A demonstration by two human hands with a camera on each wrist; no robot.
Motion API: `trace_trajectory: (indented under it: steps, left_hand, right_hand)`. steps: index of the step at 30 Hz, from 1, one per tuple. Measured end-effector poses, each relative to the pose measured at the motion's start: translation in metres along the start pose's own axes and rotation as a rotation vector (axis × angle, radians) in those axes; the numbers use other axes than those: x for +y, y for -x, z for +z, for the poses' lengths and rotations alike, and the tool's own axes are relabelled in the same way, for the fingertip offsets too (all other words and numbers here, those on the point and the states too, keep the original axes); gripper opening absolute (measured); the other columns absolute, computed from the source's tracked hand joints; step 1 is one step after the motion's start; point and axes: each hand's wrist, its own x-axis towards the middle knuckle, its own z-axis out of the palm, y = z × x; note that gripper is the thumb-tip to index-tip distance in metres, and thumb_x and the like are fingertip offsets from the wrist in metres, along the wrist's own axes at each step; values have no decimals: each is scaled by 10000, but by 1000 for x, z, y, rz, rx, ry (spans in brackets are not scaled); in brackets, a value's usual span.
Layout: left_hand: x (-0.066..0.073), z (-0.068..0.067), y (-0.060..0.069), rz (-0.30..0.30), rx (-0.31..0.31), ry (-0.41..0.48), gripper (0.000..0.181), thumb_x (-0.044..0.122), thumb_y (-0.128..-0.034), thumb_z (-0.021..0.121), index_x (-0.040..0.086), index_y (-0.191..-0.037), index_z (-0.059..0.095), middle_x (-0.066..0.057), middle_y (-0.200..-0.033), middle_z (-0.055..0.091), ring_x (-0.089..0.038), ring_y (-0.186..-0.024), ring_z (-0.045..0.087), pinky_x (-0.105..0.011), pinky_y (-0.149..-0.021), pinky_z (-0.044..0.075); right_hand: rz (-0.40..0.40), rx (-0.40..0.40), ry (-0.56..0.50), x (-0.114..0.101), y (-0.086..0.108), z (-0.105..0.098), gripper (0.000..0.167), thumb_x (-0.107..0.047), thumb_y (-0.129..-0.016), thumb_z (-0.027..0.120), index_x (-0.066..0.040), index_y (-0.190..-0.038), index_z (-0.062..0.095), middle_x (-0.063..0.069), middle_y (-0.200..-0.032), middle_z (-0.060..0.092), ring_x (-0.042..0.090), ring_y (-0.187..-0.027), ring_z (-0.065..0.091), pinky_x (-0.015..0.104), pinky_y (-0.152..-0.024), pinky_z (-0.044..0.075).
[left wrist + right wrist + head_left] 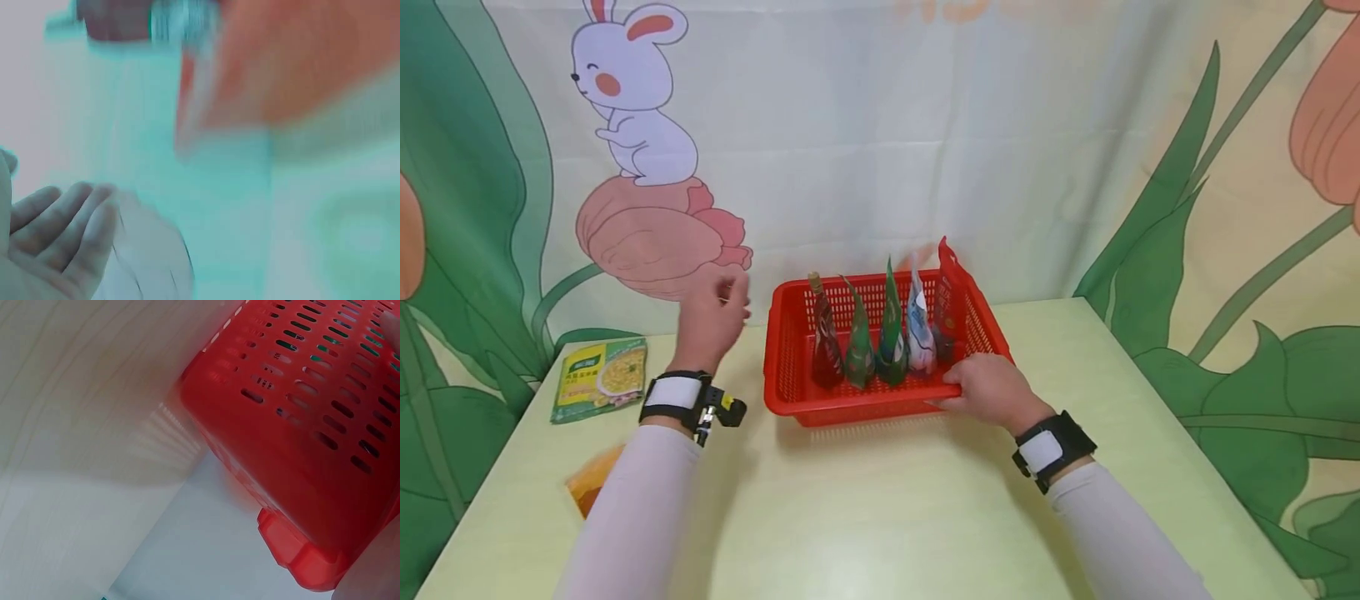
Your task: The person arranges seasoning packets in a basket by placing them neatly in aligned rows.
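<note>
A red plastic basket (850, 410) with slotted walls stands at the back of the table, and several upright packets fill it in a row. From left to right they include a dark red packet (826, 350), a green packet (859, 342), another green packet (891, 333), a blue-white packet (919, 333) and a red packet (951, 292). My right hand (992, 387) grips the basket's front rim near its right corner; the right wrist view shows the slotted basket (300, 425) close up. My left hand (711, 312) is raised left of the basket, holding nothing, its fingers (94, 240) loosely bent.
A yellow-green food packet (601, 379) lies flat at the table's back left. Nearer, an orange packet (591, 483) is partly hidden by the left sleeve. A printed curtain (865, 150) hangs behind the table (865, 508).
</note>
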Motion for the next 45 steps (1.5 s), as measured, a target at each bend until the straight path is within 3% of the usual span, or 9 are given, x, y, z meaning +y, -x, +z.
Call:
trace_trajectory:
  steps: [3,6,10,13,18,24,29,38,45]
  left_hand:
    - [-46,-28,-7,-61,147,-94,443,366,-1082,419,8,-1186,659,-201,-1025,669,-323,-918,632,-395,-729,494]
    - [-104,-53,-8,-189,181,-237,419,246,-1062,389,-67,-1184,640,-275,-1073,650,-416,-993,585,-501,-786,493]
    - [-176,-79,7,-399,110,-400,451,185,-1007,367,-177,-1143,601,-400,-1153,575,-554,-1105,525,-640,-879,462]
    - [-201,-92,22,-558,32,-464,522,213,-992,374,-232,-1239,490,-474,-1255,419,-603,-1189,404,-673,-934,386]
    - [-213,-94,34,-681,-42,-430,709,307,-998,403,-233,-1429,240,-493,-1322,333,-617,-1203,358,-655,-959,390]
    - [-231,-86,36,-659,-56,-508,727,319,-1021,437,-249,-1423,227,-476,-1228,426,-595,-1113,420,-592,-839,424]
    - [-236,-83,31,-674,-2,-492,798,324,-1013,495,-212,-1487,141,-487,-1353,363,-632,-1245,384,-642,-997,421]
    - [-216,-90,27,-725,29,-304,833,268,-921,605,-224,-1444,184,-465,-1363,343,-601,-1234,423,-620,-961,442]
    - [-197,-97,29,-771,-52,22,731,281,-979,653,-159,-1472,342,-233,-1054,625,-252,-838,662,-317,-665,514]
  right_hand:
    - [3,5,-12,-1,1,0,183,-348,-839,844,-180,-812,776,-86,-655,650,112,-658,558,281,-696,479]
    - [9,1,-30,-2,1,1,175,-340,-835,848,-186,-808,770,-92,-654,645,111,-661,557,279,-692,478]
    - [11,-8,-34,-3,1,4,183,-347,-830,848,-200,-781,749,-99,-642,625,107,-653,549,269,-671,469]
    - [7,-5,-21,-4,2,6,191,-360,-829,843,-209,-772,741,-107,-638,620,101,-650,547,263,-663,467]
    - [11,-3,-14,-5,5,9,189,-368,-827,843,-211,-779,752,-115,-642,623,91,-646,546,258,-663,472]
    - [9,1,-14,-5,6,14,203,-371,-834,835,-228,-744,722,-122,-621,594,88,-635,534,259,-652,457]
    - [21,8,0,-5,4,11,205,-373,-828,833,-236,-734,714,-126,-617,591,92,-635,539,260,-654,459]
    - [15,18,25,-4,2,3,209,-368,-828,834,-227,-739,708,-113,-625,594,101,-642,537,269,-662,457]
    - [7,25,34,1,1,0,205,-377,-835,828,-225,-751,717,-113,-631,602,98,-642,539,265,-661,461]
